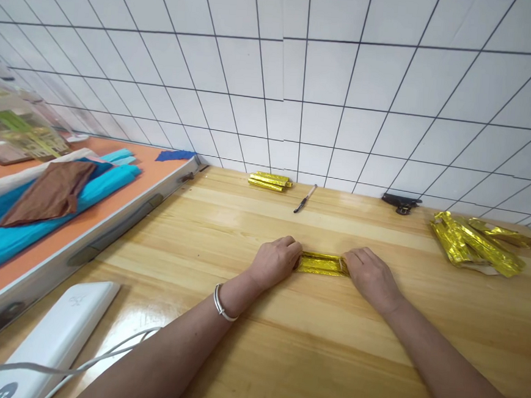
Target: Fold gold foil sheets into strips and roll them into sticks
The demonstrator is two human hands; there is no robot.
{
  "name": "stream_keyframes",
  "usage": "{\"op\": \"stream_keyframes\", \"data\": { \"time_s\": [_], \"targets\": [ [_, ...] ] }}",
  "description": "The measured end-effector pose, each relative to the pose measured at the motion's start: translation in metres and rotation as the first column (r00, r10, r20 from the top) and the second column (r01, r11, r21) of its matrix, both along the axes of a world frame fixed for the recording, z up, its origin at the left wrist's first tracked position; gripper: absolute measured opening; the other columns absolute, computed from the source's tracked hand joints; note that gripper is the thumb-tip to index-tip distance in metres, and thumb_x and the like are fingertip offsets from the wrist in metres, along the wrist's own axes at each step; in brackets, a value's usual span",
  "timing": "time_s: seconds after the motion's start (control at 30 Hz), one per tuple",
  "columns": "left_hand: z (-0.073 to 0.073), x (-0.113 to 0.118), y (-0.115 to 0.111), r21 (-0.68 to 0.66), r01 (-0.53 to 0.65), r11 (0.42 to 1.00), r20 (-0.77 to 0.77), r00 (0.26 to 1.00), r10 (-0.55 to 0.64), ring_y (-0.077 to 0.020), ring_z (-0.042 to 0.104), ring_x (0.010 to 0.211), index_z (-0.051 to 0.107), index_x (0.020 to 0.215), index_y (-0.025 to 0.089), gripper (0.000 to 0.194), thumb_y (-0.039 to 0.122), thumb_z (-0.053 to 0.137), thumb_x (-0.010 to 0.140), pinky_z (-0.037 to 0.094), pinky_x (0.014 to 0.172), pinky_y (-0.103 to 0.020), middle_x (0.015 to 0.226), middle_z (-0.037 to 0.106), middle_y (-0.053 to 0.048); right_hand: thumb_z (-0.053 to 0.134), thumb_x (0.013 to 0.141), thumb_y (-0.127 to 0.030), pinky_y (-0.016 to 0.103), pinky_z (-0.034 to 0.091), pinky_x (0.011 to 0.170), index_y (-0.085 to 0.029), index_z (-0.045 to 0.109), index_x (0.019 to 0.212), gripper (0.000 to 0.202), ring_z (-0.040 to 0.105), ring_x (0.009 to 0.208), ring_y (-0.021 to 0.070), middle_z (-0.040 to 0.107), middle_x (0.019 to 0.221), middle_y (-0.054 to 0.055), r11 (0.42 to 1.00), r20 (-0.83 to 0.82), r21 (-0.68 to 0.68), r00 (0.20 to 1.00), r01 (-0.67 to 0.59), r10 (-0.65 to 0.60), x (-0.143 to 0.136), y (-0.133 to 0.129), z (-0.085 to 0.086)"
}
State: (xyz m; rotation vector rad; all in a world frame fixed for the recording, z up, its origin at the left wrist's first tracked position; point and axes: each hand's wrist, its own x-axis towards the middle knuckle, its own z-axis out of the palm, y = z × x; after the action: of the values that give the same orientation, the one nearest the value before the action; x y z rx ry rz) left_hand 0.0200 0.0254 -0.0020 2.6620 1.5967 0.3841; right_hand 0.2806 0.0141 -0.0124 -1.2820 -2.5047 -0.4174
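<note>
A short strip of shiny gold foil paper (321,264) lies flat on the wooden table, its long edges partly folded over. My left hand (277,261) grips its left end with curled fingers. At the opposite end, my right hand (370,276) pinches the strip in the same way. The fingertips of both hands are partly hidden. Beyond the hands, near the wall, sits a small stack of rolled gold foil (269,181). Crumpled gold foil sheets (478,243) lie to the right.
A pen (305,199) and a black clip-like object (400,202) lie near the tiled wall (330,75). On the left, a raised orange surface (156,181) bears blue and brown folded material (49,194). A white power bank-like box (59,336) and white cables (110,352) occupy the front left.
</note>
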Motion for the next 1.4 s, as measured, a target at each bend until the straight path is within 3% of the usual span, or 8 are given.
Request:
{"op": "stream_keyframes", "data": {
  "time_s": [0.33,0.57,1.03,1.2,1.4],
  "targets": [
    [-0.003,0.007,0.005,-0.005,-0.078,0.997,-0.023,0.997,0.078,-0.0152,0.056,0.069,0.055,0.087,0.021,0.017,0.026,0.039,0.09,0.036,0.054,-0.023,0.085,0.057,-0.004,0.046,0.086,-0.01,0.026,0.038,0.072,-0.017,0.059,0.093,0.017,0.05,0.086,0.0184,0.06,0.087,0.007,0.997,-0.026,0.007,0.997,0.073,-0.073,-0.003,0.015,-0.006],
    [0.001,0.006,0.004,0.043,-0.005,0.999,-0.048,0.999,0.007,-0.0163,0.053,0.077,0.053,0.082,0.02,0.014,0.022,0.042,0.089,0.037,0.055,-0.024,0.086,0.055,-0.003,0.046,0.086,-0.01,0.027,0.038,0.074,-0.017,0.059,0.094,0.017,0.049,0.088,0.0186,0.06,0.091,0.008,0.997,-0.005,-0.012,0.997,0.073,-0.073,-0.002,0.012,-0.004],
    [0.006,-0.002,0.002,0.069,0.158,0.985,-0.068,0.986,-0.153,-0.0149,0.052,0.077,0.055,0.083,0.019,0.011,0.019,0.045,0.087,0.04,0.062,-0.023,0.085,0.056,-0.003,0.043,0.086,-0.007,0.029,0.038,0.075,-0.017,0.06,0.091,0.02,0.05,0.083,0.0183,0.06,0.084,0.006,0.998,0.066,0.016,0.996,-0.055,0.054,0.005,0.006,0.003],
    [0.005,-0.001,0.002,0.063,0.123,0.99,-0.068,0.991,-0.119,-0.0149,0.053,0.077,0.055,0.084,0.019,0.011,0.02,0.044,0.087,0.04,0.061,-0.024,0.085,0.056,-0.004,0.042,0.087,-0.008,0.03,0.04,0.079,-0.016,0.06,0.092,0.021,0.052,0.092,0.0192,0.061,0.1,0.01,0.996,0.028,0.064,0.997,-0.067,0.065,0.004,0.006,0.001],
    [0.002,0.002,0.01,0.059,0.09,0.994,-0.065,0.994,-0.086,-0.0159,0.053,0.077,0.056,0.085,0.02,0.017,0.025,0.041,0.09,0.04,0.061,-0.025,0.084,0.056,-0.004,0.044,0.087,-0.01,0.028,0.041,0.075,-0.016,0.06,0.102,0.022,0.052,0.088,0.0184,0.062,0.089,0.007,0.999,0.023,0.012,0.998,-0.051,0.051,0.003,0.012,0.0]
  ]
}}
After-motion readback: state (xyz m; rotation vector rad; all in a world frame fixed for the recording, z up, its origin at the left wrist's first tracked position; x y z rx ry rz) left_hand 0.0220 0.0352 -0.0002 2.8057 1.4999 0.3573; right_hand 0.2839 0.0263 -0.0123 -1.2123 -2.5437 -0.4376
